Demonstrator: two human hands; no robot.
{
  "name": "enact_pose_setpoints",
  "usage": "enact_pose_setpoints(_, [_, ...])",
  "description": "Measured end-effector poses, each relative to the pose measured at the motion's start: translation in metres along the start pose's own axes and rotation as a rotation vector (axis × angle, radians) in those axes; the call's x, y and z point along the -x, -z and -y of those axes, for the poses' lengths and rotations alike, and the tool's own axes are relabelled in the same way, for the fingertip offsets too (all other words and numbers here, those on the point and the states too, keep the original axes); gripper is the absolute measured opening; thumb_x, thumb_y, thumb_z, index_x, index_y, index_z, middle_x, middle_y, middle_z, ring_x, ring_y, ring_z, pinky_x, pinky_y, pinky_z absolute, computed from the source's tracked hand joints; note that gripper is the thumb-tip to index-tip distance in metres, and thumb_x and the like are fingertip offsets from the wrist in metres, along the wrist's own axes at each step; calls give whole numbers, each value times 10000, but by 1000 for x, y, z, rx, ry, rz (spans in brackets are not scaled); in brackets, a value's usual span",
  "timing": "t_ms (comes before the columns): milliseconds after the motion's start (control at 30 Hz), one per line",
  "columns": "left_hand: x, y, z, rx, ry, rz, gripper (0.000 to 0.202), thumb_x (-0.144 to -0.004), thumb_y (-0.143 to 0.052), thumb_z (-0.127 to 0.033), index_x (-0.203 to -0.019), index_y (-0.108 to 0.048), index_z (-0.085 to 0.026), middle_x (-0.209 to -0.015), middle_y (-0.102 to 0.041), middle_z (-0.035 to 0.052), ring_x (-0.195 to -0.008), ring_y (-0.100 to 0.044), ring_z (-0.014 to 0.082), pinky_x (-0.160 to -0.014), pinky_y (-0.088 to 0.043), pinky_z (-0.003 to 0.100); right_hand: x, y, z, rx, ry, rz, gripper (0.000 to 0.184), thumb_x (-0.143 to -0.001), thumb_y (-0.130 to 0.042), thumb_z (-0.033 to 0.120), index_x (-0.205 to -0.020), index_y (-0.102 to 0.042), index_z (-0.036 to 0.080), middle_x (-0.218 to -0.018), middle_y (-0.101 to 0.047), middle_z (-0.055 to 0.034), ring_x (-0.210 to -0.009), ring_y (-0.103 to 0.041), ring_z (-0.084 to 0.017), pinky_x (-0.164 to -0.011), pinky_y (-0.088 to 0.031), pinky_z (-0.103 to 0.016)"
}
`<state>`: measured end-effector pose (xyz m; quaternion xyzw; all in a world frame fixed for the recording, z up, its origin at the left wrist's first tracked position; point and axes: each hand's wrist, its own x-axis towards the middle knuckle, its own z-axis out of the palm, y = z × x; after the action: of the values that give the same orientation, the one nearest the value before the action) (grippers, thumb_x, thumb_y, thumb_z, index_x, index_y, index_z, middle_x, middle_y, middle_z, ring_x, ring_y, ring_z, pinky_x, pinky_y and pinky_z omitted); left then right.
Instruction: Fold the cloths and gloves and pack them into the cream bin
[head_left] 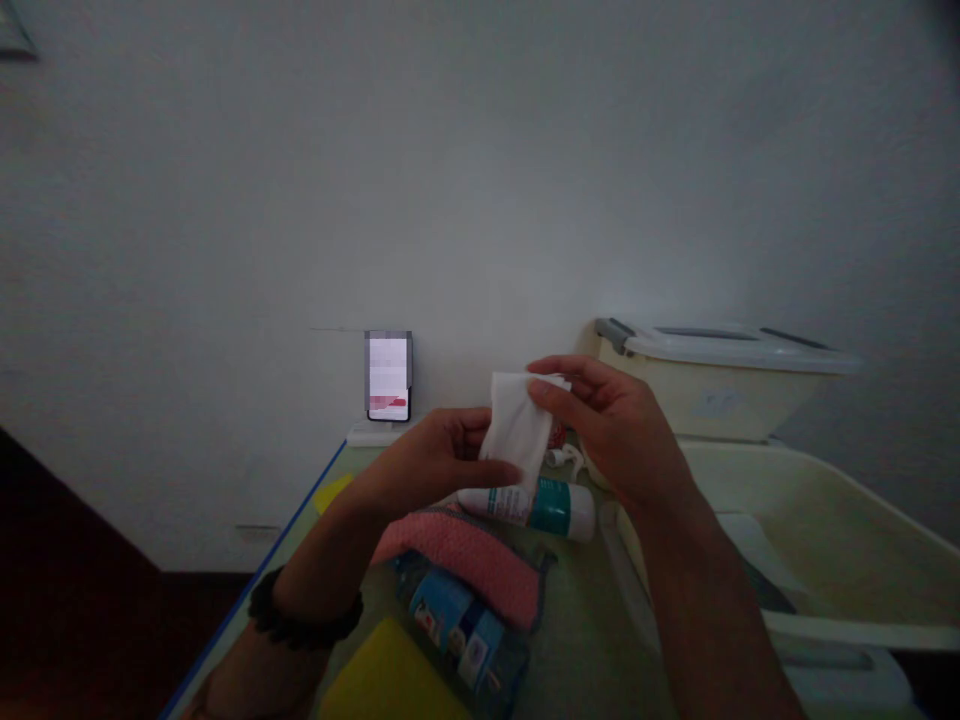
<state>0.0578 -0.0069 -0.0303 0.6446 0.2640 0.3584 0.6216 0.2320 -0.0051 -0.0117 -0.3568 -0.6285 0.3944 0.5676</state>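
Note:
Both my hands hold a white folded cloth or wipe [516, 425] above a table [592, 640]. My left hand [427, 465] pinches its lower edge, thumb against fingers. My right hand [600, 425] grips its upper right corner with fingers closed on it. Directly below the cloth lies a white tube with a teal band [536, 505] on its side. A pink knitted cloth [469, 555] lies under my left hand.
A plastic bottle with a blue label [461, 630] lies beside a yellow sponge [390, 680] at the near edge. A phone [388, 377] stands against the wall. A lidded cream box [720, 375] and a cream tray [825, 530] fill the right.

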Motion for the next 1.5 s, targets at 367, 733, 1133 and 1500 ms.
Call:
enact_pose_setpoints(367, [7, 14, -16, -371, -223, -372, 186, -782, -663, -306, -885, -709, -158, -767, -701, 4, -700, -633, 107, -670, -513, 195, 5, 0, 5, 174, -9, 135, 246, -759, -673, 301, -980, -634, 201, -800, -706, -12, -657, -639, -122, -584, -509, -239])
enact_pose_setpoints(733, [5, 9, -15, -274, -268, -455, 146, -754, -687, -263, -822, -662, -137, -759, -677, 0, -700, -618, 101, -666, -518, 190, 0, 3, -2, 191, -30, 197, 264, -799, -614, 378, -955, -662, 170, -822, -706, -47, -691, -651, -158, -654, -531, -306])
enact_pose_setpoints(1133, [5, 3, -16, -248, -260, -574, 205, -743, -693, -319, -826, -640, -139, -771, -716, 21, -679, -638, 118, -655, -522, 213, 1, 7, -2, 182, -19, 98, 268, -690, -724, 400, -855, -700, 191, -763, -710, -38, -639, -650, -164, -621, -540, -321])
enact_pose_setpoints(1500, [4, 4, -14, -277, -265, -485, 253, -685, -756, -246, -918, -690, -173, -804, -743, 11, -665, -656, 109, -582, -516, 166, 2, 7, 0, 231, 12, 86, 220, -687, -729, 394, -775, -716, 192, -695, -710, -32, -617, -653, -166, -614, -540, -323])
